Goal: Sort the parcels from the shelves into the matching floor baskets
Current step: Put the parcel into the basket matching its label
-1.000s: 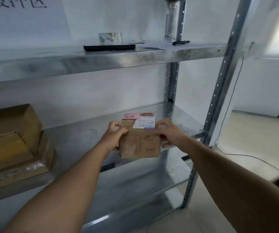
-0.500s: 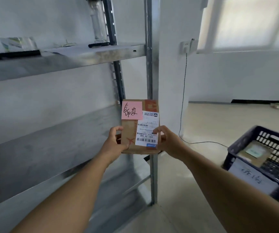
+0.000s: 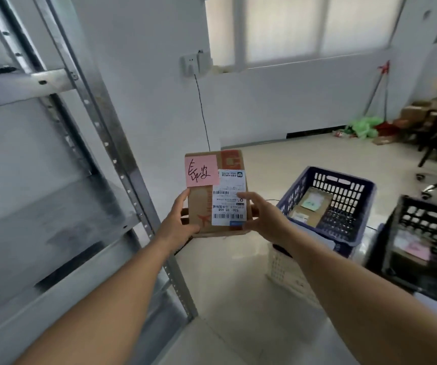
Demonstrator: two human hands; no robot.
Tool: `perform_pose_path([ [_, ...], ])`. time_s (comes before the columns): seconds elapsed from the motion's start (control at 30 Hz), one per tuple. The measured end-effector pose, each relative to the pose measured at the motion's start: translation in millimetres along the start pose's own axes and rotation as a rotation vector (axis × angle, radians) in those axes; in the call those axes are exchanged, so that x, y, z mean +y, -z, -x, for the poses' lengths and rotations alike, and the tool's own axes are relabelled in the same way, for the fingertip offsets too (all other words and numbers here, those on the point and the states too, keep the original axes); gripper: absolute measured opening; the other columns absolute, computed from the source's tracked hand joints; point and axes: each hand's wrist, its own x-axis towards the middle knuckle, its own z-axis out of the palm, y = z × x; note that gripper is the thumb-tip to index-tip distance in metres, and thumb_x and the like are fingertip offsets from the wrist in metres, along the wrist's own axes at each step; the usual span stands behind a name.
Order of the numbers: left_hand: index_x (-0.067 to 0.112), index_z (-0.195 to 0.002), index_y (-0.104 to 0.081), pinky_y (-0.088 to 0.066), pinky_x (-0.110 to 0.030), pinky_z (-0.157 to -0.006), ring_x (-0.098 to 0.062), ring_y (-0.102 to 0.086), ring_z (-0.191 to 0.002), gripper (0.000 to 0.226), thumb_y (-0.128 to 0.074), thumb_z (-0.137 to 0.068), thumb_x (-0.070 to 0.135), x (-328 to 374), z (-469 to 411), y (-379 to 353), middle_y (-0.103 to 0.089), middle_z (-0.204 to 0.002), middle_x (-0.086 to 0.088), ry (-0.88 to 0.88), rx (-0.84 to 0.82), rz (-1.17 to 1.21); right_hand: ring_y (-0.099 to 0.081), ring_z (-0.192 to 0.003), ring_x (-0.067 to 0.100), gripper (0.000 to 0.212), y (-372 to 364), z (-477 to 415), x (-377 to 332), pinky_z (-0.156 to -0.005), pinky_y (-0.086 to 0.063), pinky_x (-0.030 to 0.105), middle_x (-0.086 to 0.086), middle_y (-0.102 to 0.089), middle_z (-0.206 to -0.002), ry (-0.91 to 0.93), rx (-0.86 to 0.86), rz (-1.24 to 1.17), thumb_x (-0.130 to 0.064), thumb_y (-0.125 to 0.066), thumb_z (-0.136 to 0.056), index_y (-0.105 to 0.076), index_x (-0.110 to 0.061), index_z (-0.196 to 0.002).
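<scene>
Mid-frame, left hand (image 3: 178,225) & right hand (image 3: 264,219) pinch parcel (image 3: 201,206), thumbs in front. Misread pink note (image 3: 201,171) = wrongly dropped in blue basket (image 3: 343,175), imo.

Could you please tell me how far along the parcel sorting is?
Done: a sorted parcel lies in the blue basket; something pinkish, blurred, sits in the black basket. In hand: left hand and right hand grip the held parcel, pink note on it, beside the shelves. Left: dropping it into its matching basket; whether more wait on the shelves is out of view.
</scene>
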Motion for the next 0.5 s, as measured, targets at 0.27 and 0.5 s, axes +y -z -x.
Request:
perform_pose_path([
  [0.27, 0.036, -0.146, -0.022, -0.043, -0.012, -0.068, -0.009, -0.055, -0.101, 0.085, -0.064, -0.084, -0.003, 33.7, -38.8, -90.5, -0.052, -0.110, 0.007, -0.106, -0.254, -0.021, -0.054, -0.119, 0.026, 0.075, 86.9, 30.5, 60.6, -0.092, -0.054, 0.045, 0.007, -0.053, -0.132, -0.119, 0.149, -0.154, 0.009, -0.066, -0.078, -0.043, -0.034, -0.134],
  [0.5, 0.034, -0.146, -0.024, -0.048, -0.015, -0.068, -0.017, -0.056, -0.106, 0.084, -0.061, -0.083, -0.009, 62.7, -91.9, -197.6, -0.052, -0.114, 0.000, -0.173, -0.456, 0.014, -0.055, -0.115, 0.023, 0.078, 164.3, 57.4, 117.6, -0.087, -0.056, 0.037, 0.004, -0.049, -0.137, -0.281, 0.315, -0.128, 0.005, -0.066, -0.080, -0.040, -0.041, -0.137],
])
